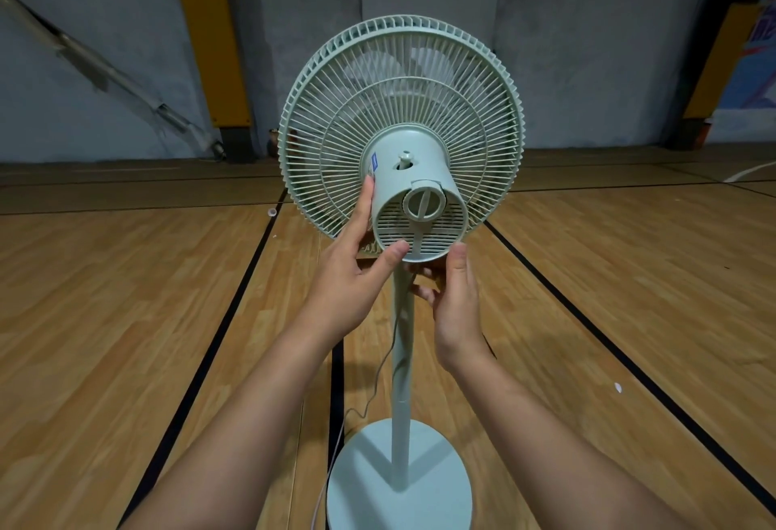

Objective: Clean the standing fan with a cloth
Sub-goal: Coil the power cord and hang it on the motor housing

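Observation:
A pale green standing fan is seen from behind, with its round grille [401, 109] facing the far wall. My left hand [352, 277] holds the motor housing [413, 160]: its fingers lie up the left side and its thumb presses the lower rear rim. My right hand [457, 303] is under the housing, with its thumb against the lower right rim and its fingers curled beneath, beside the top of the pole [401, 382]. The round base [436, 487] stands on the floor in front of me. No cloth is in view.
The fan's thin cord [380, 378] hangs down the pole and trails left of the base. The wooden floor [126, 319] has black lines. Yellow pads [218, 59] stand against the grey back wall. A small cup [272, 212] and a white scrap [617, 387] lie on the floor.

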A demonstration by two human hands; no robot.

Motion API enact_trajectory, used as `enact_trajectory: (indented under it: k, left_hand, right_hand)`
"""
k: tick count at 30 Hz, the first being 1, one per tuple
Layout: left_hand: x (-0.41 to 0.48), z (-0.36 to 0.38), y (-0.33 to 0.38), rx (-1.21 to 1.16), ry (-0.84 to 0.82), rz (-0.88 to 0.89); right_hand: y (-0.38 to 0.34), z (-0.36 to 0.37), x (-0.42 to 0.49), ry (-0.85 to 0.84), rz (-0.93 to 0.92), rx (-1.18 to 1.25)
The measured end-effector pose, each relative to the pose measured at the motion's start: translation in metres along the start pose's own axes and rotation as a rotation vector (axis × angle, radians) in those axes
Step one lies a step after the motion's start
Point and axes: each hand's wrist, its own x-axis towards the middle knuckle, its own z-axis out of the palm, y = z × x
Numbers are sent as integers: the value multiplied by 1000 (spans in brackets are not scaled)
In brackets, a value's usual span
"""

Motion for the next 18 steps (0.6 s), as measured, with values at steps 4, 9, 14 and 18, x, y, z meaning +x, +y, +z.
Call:
enact_trajectory:
  k: [4, 9, 14, 18]
  left_hand:
    - [-8, -8, 0, 11, -16, -3]
    - [-24, -21, -16, -10, -36, -36]
    - [-60, -13, -54, 27, -220, -525]
    - [-93, 5, -63, 31, -498, -591]
  right_hand:
    - [10, 1, -11, -48, 63, 8]
    - [20, 0, -25, -51, 140, -230]
    - [11, -4, -31, -73, 142, -346]
    - [4, -4, -29, -68, 172, -289]
